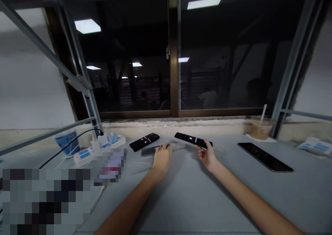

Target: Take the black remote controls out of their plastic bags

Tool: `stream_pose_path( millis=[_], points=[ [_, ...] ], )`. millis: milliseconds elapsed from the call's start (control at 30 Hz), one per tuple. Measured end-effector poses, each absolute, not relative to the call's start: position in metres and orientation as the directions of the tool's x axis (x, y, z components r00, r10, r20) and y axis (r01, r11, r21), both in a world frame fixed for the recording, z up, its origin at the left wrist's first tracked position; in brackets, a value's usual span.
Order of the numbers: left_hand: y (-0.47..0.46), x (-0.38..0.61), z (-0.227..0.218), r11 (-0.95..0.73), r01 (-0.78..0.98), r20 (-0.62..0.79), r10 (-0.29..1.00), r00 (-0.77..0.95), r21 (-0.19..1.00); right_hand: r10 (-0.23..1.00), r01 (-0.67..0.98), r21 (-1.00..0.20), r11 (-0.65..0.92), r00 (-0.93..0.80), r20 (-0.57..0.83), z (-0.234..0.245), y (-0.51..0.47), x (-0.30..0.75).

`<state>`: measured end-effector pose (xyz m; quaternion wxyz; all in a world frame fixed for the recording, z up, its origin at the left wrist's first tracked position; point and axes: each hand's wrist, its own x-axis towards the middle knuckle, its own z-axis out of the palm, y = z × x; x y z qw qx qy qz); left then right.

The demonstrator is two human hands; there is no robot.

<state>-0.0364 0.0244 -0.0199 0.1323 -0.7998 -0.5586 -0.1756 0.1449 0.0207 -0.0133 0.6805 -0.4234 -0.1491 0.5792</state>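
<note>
My right hand pinches the near end of a black remote control, whose buttons face up, holding it just above the table. My left hand reaches down with bent fingers onto a clear plastic bag, which spreads out to its right. Beside those fingers a dark flat thing lies under or in the plastic; blur hides its details. A second black remote control lies behind it, towards the window.
On the left stand a white power strip with plugs and cables, a blue container and a phone-like thing. A black phone or tablet lies at right, near a plastic cup with a straw. Metal posts flank the table.
</note>
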Motion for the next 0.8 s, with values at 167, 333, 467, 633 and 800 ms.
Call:
stream_pose_path(
  millis=[167,333,467,633,800],
  points=[
    [0.026,-0.042,-0.013,-0.338,0.941,0.469,0.837,0.282,0.037,0.91,-0.484,-0.852,0.199,0.414,-0.023,-0.021,0.023,0.145],
    [0.029,-0.042,-0.019,-0.341,0.935,0.533,0.81,0.243,0.092,0.883,-0.283,-0.903,0.323,0.433,0.181,-0.02,0.022,0.146],
    [0.026,-0.038,-0.022,-0.346,0.934,0.516,0.818,0.255,0.086,0.877,-0.172,-0.907,0.384,0.375,0.3,-0.017,0.017,0.143],
    [0.023,-0.033,-0.023,-0.372,0.923,0.502,0.82,0.275,0.101,0.807,0.037,-0.837,0.545,0.247,0.537,-0.021,0.014,0.136],
    [0.032,-0.04,-0.026,-0.279,0.952,0.471,0.861,0.191,0.124,0.709,0.262,-0.718,0.645,0.147,0.69,-0.025,0.014,0.137]
  ],
)
